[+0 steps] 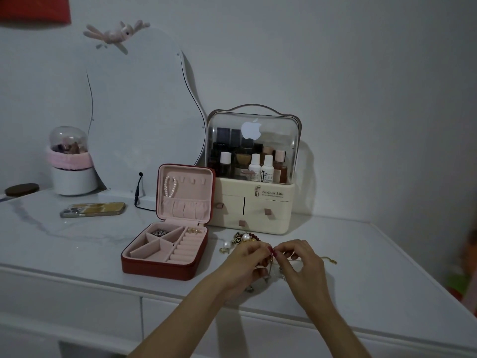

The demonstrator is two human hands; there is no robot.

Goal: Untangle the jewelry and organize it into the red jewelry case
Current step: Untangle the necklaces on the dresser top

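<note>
The red jewelry case [160, 270] stands open on the white dresser, pink inside. A pearl bracelet [170, 186] hangs in its lid, a dark silver piece [159, 232] lies in a back compartment and a gold piece [194, 230] sits at the back right. To its right lies a tangled jewelry pile [241, 240] with pearls, dark red beads and gold charms. My left hand [249, 262] and my right hand [299, 259] meet just in front of the pile, both pinching a thin gold chain [327, 259] that trails right across the top.
A cream cosmetics organizer [254, 202] with a clear lid stands behind the pile. A wavy mirror [139, 112] leans on the wall, a phone [93, 210] lies left of the case, a black cable [138, 195] near the mirror, and a white domed container [69, 161] far left.
</note>
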